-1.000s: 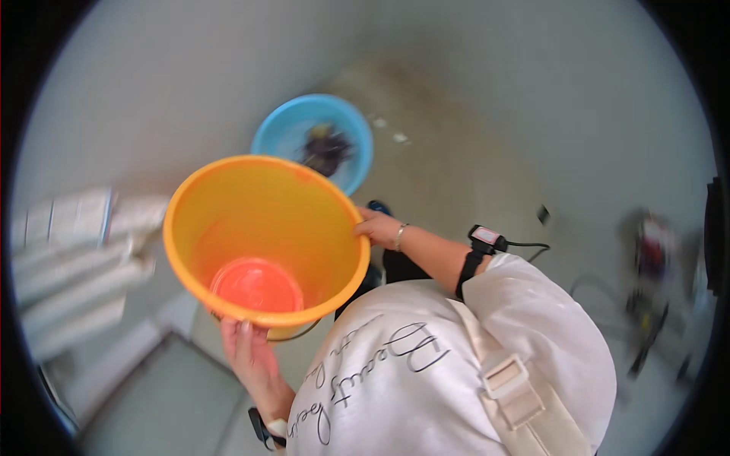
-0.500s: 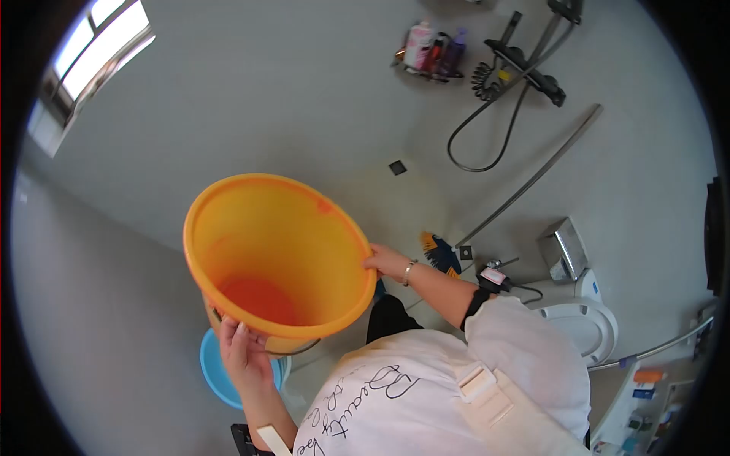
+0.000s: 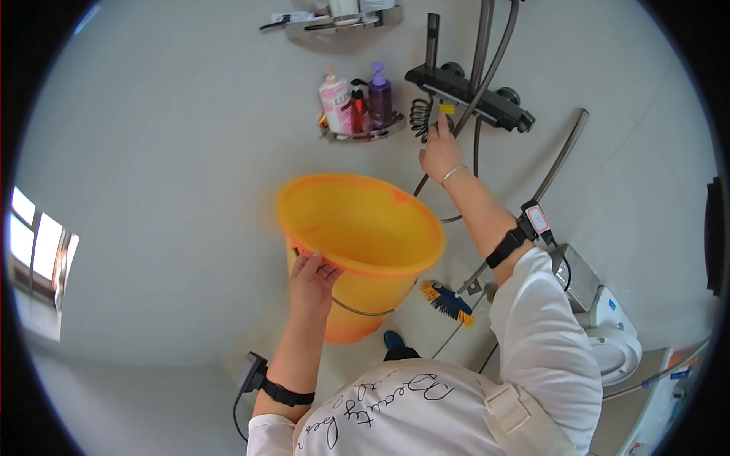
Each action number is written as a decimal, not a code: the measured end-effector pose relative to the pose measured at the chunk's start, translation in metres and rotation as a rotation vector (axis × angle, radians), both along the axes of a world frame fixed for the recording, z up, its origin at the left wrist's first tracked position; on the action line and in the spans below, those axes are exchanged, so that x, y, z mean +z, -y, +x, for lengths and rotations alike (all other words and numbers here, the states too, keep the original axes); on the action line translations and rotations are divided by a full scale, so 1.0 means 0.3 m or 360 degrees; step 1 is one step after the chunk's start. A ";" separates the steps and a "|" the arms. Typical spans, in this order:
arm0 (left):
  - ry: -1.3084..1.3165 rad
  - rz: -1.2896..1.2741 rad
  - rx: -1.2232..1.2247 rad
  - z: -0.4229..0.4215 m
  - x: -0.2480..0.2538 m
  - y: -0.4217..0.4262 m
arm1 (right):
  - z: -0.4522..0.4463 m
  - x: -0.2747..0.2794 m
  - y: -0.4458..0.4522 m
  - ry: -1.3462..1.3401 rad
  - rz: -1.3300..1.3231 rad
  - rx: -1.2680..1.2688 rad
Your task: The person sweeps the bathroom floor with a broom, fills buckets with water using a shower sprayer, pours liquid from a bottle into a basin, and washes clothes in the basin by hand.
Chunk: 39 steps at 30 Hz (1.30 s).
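Note:
A large yellow-orange bucket (image 3: 357, 228) with a wire handle hangs in front of my body, its open mouth turned up toward me. My left hand (image 3: 313, 280) grips its near left rim, fingers wrapped at the edge. My right hand (image 3: 441, 152) is off the bucket and raised to the dark shower mixer (image 3: 471, 95), near its yellow tag (image 3: 446, 109) and a coiled black hose (image 3: 420, 119). Its index finger points up and the other fingers look curled; whether they touch the mixer is unclear.
Bottles (image 3: 337, 102) stand on a corner shelf (image 3: 365, 135) left of the mixer, below another shelf (image 3: 346, 23). A blue-and-orange brush (image 3: 449, 302) with a long handle leans at the right. Beyond it are a metal box (image 3: 574, 277) and a toilet (image 3: 614, 353).
My right hand has let go of the bucket rim and moved up to the mixer. The view has turned toward the shower wall, and the blue basin is out of sight.

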State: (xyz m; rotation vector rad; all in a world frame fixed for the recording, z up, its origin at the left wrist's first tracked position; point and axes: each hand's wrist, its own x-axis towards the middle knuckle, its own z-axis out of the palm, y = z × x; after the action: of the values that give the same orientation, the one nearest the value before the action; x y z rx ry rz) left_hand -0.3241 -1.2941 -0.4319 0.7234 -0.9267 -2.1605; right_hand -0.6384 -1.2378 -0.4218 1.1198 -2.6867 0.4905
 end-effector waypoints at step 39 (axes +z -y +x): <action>0.0060 0.0218 -0.0583 -0.615 -0.044 0.127 | -0.098 0.039 -0.057 -0.0156 0.0300 0.0002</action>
State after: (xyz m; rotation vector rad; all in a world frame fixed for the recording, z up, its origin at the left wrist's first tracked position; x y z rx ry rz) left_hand -0.5087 -1.3322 -0.4452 0.7044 -1.0001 -2.5592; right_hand -0.6678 -1.2206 -0.4100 1.1597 -2.6905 0.1800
